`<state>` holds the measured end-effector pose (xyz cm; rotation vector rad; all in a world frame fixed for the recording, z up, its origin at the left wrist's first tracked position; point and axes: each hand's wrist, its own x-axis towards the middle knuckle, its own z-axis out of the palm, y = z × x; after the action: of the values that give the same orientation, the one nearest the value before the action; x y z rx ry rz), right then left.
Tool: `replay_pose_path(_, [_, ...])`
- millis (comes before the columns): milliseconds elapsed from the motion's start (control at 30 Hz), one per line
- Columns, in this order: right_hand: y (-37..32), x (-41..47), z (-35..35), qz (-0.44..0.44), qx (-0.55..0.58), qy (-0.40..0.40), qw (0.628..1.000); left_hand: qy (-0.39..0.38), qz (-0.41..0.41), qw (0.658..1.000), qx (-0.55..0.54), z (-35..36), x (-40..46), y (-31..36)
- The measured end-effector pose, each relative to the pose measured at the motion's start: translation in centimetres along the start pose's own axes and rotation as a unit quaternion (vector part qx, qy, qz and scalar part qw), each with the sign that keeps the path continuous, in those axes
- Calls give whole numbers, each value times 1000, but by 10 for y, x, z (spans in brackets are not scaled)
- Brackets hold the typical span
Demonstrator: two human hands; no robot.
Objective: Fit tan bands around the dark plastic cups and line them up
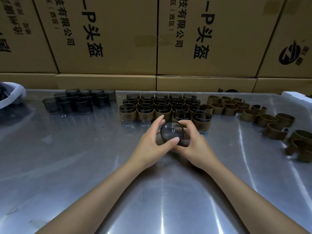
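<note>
A dark see-through plastic cup [171, 131] is tilted with its mouth toward me, held between both hands above the metal table [67, 157]. My left hand [152, 143] grips it from the left, thumb across the rim. My right hand [194, 142] wraps its right side. Whether a band sits on this cup is hidden by my fingers. Just behind, banded cups [162, 107] stand in several rows. Bare dark cups [79, 102] cluster at the back left. Loose tan bands [249, 112] lie at the right.
Stacked cardboard boxes [108, 39] with printed characters wall off the back of the table. A white bag [10, 95] with dark contents sits at the far left edge. A white box corner [295, 96] shows at the far right.
</note>
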<state>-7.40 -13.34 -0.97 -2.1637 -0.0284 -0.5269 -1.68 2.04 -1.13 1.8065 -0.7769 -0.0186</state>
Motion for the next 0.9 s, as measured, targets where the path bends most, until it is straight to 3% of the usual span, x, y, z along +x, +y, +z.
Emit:
replay_pose_path(200, [-4,-2,4,-43,-7,13,999,35,39,999,-9,2,1,3])
replay_pose_path(400, [-10,-5,5,-57,-4,11,998,122,38,991,-38,13,-1,10])
replay_pose_path(633, [-12,-6,4,-86,-61,-9,994,180,-71,963,-187,11,-2,17])
replay_pose_path(767, [-10,-4,3,-71,-26,7,997,141,-143,942,-267,3,0,20])
replay_pose_path(900, [-5,-1,1,-46,49,17,998,57,-149,920,-357,-4,3,20])
